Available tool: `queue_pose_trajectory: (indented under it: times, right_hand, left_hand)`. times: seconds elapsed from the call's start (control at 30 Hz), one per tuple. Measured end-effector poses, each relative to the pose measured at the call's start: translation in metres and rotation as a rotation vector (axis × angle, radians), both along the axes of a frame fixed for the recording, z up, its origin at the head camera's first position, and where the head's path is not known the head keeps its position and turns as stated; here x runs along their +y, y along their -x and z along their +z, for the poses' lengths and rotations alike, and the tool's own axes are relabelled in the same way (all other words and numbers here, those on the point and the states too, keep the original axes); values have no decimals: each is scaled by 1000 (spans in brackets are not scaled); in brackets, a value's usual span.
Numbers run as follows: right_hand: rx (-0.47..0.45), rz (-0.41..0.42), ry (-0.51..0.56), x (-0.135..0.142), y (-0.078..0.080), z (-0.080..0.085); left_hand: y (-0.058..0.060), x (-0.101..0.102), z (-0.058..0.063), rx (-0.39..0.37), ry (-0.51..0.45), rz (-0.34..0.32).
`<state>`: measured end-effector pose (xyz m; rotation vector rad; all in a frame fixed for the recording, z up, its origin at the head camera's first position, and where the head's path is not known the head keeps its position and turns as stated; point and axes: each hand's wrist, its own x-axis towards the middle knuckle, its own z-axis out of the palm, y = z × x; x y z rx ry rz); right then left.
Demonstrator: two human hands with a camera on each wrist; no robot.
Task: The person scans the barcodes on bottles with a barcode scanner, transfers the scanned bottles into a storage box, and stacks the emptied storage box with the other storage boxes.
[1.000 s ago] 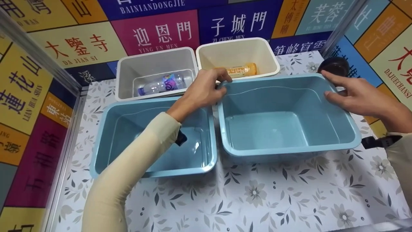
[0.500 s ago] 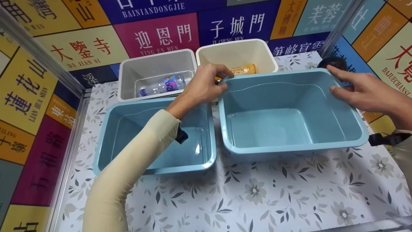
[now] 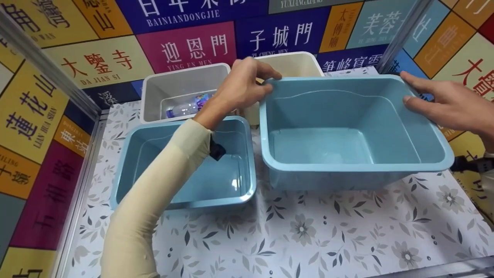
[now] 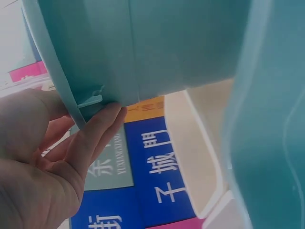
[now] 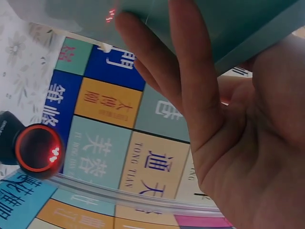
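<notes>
A blue plastic bin [image 3: 359,167] hangs raised and slightly tilted at the right of the head view, with nothing inside. My left hand [image 3: 247,83] pinches its rim at the back left corner; the left wrist view shows the thumb and fingers around that rim [image 4: 55,67]. At the right end, my right hand [image 3: 451,100] grips the rim, and its fingers [image 5: 193,62] lie along the outer wall in the right wrist view. A second blue bin [image 3: 216,202] stands on the table at left, under my left forearm.
Behind stand a grey bin [image 3: 166,85] with a clear bottle [image 3: 185,110] in it and a cream bin [image 3: 293,63], partly covered by the raised bin. A black round device [image 5: 38,152] is near the back right. Printed panels wall the flower-patterned table [image 3: 301,239].
Both hands have lifted the right blue bin upward and a little to the right. It now hides the orange bottle in the cream bin and most of the black device.
</notes>
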<state>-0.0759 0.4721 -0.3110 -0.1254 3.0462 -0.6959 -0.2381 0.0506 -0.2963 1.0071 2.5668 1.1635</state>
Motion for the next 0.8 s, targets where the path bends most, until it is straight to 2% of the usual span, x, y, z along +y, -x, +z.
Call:
queue_pose_trajectory:
  times: [0.17,0.37,0.63,0.8]
  right_hand:
    - [14,9,23,-3,-1,13]
    - [6,-35,27,-10,-1,35]
    - [1,-50,24,-23,1,55]
    - [35,-51,37,-33,4,62]
  left_hand:
    - [0,-5,19,42,2,-5]
    - [0,-14,44,101,-10,15]
    - [-3,-28,62,147,24,56]
    - [-5,-35,75,182,37,66]
